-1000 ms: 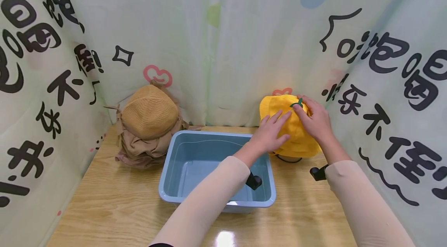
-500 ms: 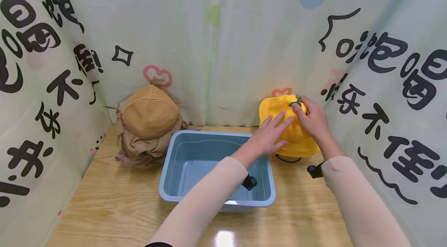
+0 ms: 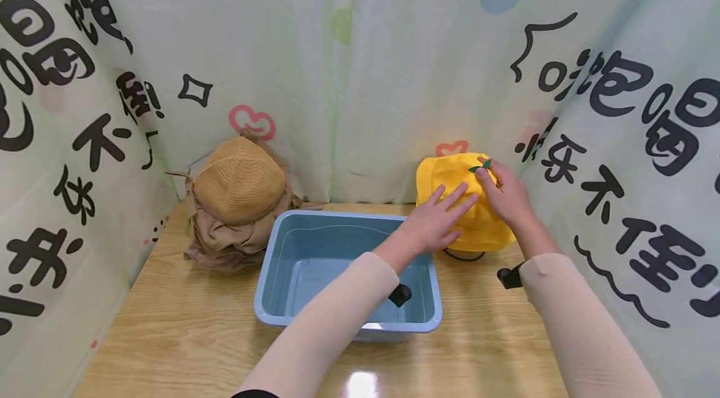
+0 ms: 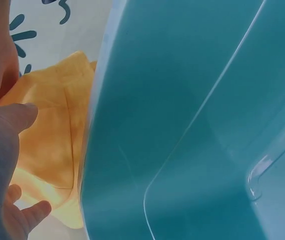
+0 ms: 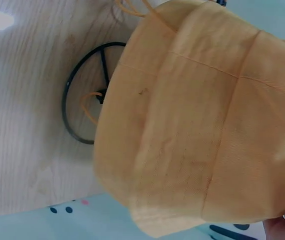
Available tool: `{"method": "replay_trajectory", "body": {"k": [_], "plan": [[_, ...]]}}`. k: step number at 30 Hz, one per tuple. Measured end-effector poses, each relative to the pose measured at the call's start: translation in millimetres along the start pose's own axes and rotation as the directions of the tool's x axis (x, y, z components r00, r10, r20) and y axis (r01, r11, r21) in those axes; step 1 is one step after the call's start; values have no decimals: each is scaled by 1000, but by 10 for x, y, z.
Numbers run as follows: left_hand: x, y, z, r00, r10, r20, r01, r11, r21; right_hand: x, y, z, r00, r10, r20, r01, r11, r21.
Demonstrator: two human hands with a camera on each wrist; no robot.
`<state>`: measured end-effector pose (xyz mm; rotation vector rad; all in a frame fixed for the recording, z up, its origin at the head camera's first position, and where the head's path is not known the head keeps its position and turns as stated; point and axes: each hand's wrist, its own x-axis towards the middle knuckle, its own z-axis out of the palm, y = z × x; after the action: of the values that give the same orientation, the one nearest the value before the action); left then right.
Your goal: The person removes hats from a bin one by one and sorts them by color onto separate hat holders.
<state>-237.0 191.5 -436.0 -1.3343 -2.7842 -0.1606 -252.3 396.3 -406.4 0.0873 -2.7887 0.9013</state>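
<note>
A yellow bucket hat (image 3: 469, 223) with a small green leaf (image 3: 480, 167) on its crown sits on a black wire stand (image 5: 68, 107) at the right of the table. My left hand (image 3: 430, 223) lies against the hat's front, its fingers spread; in the left wrist view its thumb is over the yellow cloth (image 4: 50, 145). With thumb in front and fingers at the back, my right hand (image 3: 506, 195) grips the crown beside the leaf. Its fingertips behind the hat are hidden. Orange cords hang from the hat in the right wrist view.
A blue plastic tub (image 3: 349, 327) stands in the middle, below my left forearm. Several brown and tan hats (image 3: 239, 189) are stacked at its left. Printed curtains (image 3: 349, 104) enclose the wooden table (image 3: 185, 335) at the back and sides.
The leaf and crown top have shifted slightly under my right hand. The left fingers have slid a little across the hat's front. The tub and stacked hats stay put.
</note>
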Motion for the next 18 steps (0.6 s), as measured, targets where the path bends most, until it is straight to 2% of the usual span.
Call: {"method": "replay_trajectory", "body": {"k": [8, 12, 18], "plan": [[-14, -3, -14, 1000, -9, 6, 9, 1000, 2, 43, -80, 4, 999, -26, -30, 24, 999, -47], [-18, -11, -9, 1000, -11, 11, 11, 1000, -17, 38, -99, 15, 999, -36, 15, 37, 998, -58], [-87, -17, -18, 1000, 6, 8, -5, 998, -67, 17, -8, 39, 997, 18, 74, -13, 998, -68]]}}
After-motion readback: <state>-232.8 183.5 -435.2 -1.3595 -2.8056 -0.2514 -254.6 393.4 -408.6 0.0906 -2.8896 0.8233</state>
